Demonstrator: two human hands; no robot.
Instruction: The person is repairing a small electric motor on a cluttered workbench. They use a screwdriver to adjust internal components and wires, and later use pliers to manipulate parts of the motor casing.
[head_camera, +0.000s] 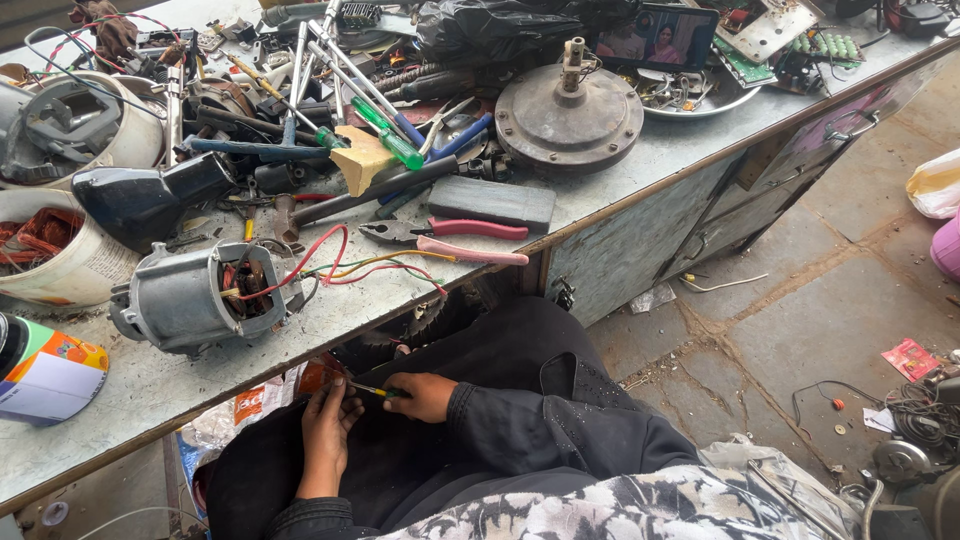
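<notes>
From the head camera we see both hands down in the lap, below the edge of the bench. Our right hand (422, 396) has its fingers closed around a small screwdriver (375, 390) with a yellow-and-green handle, and our left hand (328, 428) has its fingers curled together at the tool's tip — whether they pinch a wire or a small part there we cannot tell, since the spot is dark and crowded. We judge the step in hand to be close work with that tip against something held low, and the next move calls for a steady left-hand hold while the right hand turns or presses.

Just above, on the grey metal bench (640, 160), lies a small electric motor (200, 295) on its side, its red, yellow and green leads (345, 265) trailing toward pink-handled pliers (450, 240). Behind these sit a dark flat block (492, 201), a round rusty fan hub (569, 115), a heap of screwdrivers (350, 100) and a small screen (660, 38). The floor (800, 300) to the right is dusty stone slabs — scraps and loose wire lie scattered on it.
</notes>
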